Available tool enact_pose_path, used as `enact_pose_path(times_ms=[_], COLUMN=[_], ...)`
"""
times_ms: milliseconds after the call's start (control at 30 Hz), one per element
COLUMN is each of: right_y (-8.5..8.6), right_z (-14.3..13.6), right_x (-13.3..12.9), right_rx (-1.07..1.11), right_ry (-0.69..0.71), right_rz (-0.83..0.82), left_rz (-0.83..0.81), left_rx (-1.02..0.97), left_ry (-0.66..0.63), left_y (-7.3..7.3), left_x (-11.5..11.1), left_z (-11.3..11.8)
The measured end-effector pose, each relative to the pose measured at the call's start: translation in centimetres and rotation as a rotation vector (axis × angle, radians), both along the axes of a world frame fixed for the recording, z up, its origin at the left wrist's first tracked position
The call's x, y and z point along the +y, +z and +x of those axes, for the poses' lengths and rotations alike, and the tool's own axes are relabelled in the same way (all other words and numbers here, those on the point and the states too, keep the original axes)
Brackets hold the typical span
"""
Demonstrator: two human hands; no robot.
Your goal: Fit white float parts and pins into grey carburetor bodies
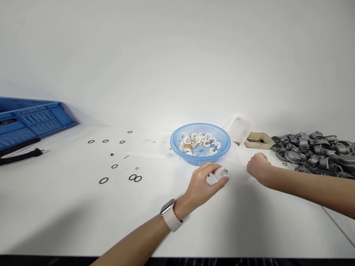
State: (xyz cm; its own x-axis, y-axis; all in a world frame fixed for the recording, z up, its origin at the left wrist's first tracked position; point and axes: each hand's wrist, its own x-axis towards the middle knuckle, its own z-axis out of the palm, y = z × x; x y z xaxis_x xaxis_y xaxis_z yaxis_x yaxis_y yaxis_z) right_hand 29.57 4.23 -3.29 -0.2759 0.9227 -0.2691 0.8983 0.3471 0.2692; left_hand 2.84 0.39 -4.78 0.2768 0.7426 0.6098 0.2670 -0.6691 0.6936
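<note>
My left hand (203, 183), with a watch on its wrist, grips a white plastic ring (221, 173) between thumb and fingers. A small metal fitting shows on the ring's right side. Just beyond that hand stands a round blue basket (200, 161) with several similar white rings (201, 138) inside. My right hand (259, 166) is closed above the table, to the right of the held ring. Its fingers are curled away from view, and whatever they hold, if anything, is hidden. Dark grey metal clamp-like parts (316, 153) lie heaped to its right.
A cream tray (260, 145) with small metal pieces and a translucent container (240, 130) stand behind my right hand. Several black O-rings (104, 180) are scattered on the left. A blue crate (39, 117) and black-handled tools (20, 157) occupy the far left. A cable (337, 225) runs at right.
</note>
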Motion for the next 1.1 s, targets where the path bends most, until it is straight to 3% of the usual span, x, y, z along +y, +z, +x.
enact_pose_path(times_ms=[300,533,700,833,900,1000,1100], right_y=[-0.2,1.2,3.8,7.2,8.0,6.6,3.0], right_z=[-1.8,-3.1,-3.3,-1.9,-1.1,-0.8,-1.5], right_x=[0.0,-0.6,-1.2,-1.8,-2.4,-3.9,-5.4], right_rx=[-0.082,-0.134,-0.151,-0.14,-0.055,0.293,0.667], right_ry=[0.036,0.069,0.093,0.1,0.085,0.064,0.03], right_rz=[-0.088,-0.113,-0.12,-0.098,-0.084,-0.075,-0.028], left_rz=[-0.002,0.003,0.017,0.034,0.044,0.072,0.108], left_rx=[0.005,0.03,0.065,0.072,0.068,0.061,0.067], left_ry=[-0.013,-0.022,-0.043,-0.036,-0.03,-0.025,-0.026], left_y=[0.0,0.0,-0.4,-0.5,-0.5,-0.7,-0.9], left_x=[0.1,0.0,0.1,0.3,0.2,0.0,-0.1], left_z=[-0.1,0.0,0.0,-0.1,-0.1,0.0,0.1])
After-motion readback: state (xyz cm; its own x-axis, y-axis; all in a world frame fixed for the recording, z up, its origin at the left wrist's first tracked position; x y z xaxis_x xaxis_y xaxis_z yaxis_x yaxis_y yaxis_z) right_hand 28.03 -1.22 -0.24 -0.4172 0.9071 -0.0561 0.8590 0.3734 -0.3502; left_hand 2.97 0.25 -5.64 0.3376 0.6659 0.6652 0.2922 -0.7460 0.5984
